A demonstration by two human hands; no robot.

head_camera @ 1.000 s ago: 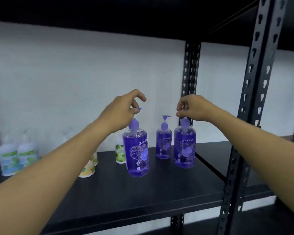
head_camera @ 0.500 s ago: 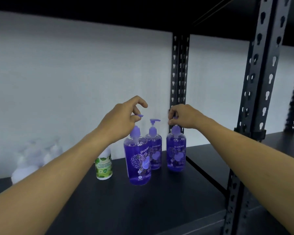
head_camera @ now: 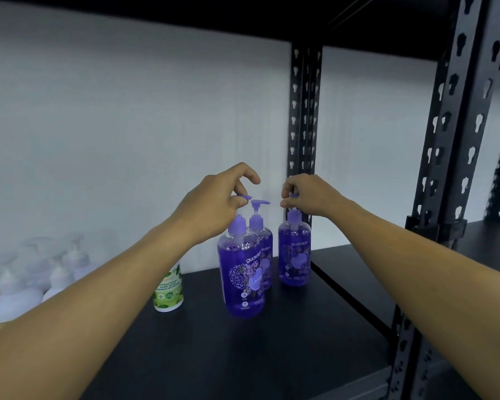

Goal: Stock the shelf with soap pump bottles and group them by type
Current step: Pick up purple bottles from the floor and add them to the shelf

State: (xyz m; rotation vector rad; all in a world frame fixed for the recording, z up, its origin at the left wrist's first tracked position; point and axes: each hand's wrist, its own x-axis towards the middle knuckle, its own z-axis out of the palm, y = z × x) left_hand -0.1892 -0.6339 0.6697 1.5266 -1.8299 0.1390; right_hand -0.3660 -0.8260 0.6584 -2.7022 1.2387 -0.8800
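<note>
Left hand [head_camera: 211,206] pinching pump of front purple bottle [head_camera: 241,272]; right hand [head_camera: 309,196] pinching pump of right purple bottle [head_camera: 295,255], just beside rear upright [head_camera: 305,111].

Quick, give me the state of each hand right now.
Left hand: fingers pinch the pump of the front purple bottle.
Right hand: fingers pinch the pump of the right purple bottle.
</note>
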